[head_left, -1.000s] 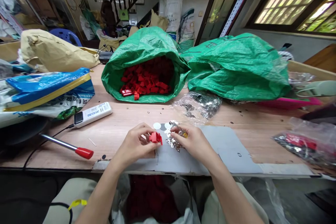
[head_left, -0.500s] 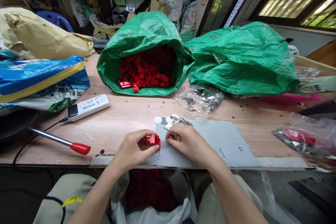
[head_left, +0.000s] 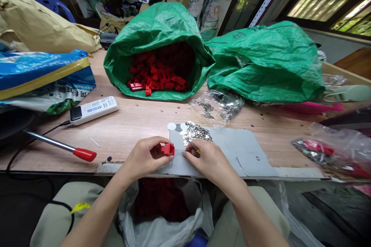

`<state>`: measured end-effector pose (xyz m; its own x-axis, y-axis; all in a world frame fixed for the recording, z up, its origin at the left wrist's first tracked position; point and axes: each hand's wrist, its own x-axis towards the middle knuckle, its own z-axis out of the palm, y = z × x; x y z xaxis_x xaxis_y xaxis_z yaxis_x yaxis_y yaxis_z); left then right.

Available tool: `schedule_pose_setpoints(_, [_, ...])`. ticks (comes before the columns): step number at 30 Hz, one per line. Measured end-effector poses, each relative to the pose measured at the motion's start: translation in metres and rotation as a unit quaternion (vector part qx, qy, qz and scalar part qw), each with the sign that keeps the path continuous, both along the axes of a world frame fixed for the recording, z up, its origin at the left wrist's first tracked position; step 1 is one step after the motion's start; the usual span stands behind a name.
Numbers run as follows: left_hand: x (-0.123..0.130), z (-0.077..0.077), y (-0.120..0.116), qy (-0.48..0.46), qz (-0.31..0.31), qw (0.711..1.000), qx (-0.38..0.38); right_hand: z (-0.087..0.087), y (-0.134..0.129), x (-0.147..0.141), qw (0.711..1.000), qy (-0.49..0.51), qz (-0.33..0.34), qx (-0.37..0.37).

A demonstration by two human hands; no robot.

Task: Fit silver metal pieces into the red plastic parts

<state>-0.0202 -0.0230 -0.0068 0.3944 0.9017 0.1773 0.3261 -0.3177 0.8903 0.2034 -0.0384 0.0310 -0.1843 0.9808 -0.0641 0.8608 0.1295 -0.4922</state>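
Observation:
My left hand [head_left: 144, 157] is closed around a small red plastic part [head_left: 167, 149], held between thumb and fingers just above the table's front edge. To its right, my right hand [head_left: 205, 155] pinches a thin pointed metal tool [head_left: 198, 151] with a yellow part; most of the tool is hidden by the fingers. Its fingertips are beside a pile of small shiny metal pieces [head_left: 197, 131]. The pile lies on a grey sheet [head_left: 228, 148] under my right hand. A small gap separates the two hands.
Behind stands an open green sack [head_left: 162, 19] of red plastic parts [head_left: 159, 75], beside another green sack [head_left: 269, 61]. A clear bag of metal pieces [head_left: 216, 104] lies before them. At left are a white device [head_left: 94, 110] and a red-tipped lever [head_left: 84, 154]. A lined bin [head_left: 162, 235] sits below.
The view has tilted, so the table sits slightly higher and further left. The tool has turned, its tip now by the metal pile. The red part has rotated slightly in my left hand.

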Motion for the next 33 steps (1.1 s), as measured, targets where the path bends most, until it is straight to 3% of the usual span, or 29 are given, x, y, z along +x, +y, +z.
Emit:
schedule_pose_setpoints(8, [0.000, 0.002, 0.001, -0.014, -0.008, 1.000, -0.013, -0.001, -0.004, -0.013, 1.000, -0.012, -0.010, 0.003])
schedule_pose_setpoints(17, [0.001, 0.005, 0.001, 0.006, -0.012, 0.999, -0.035, -0.011, 0.013, -0.011, 0.972, 0.222, 0.003, -0.074])
schedule_pose_setpoints(33, [-0.002, 0.002, 0.000, 0.023, -0.017, 0.999, -0.027, -0.015, 0.026, -0.011, 0.958, 0.263, 0.026, -0.111])
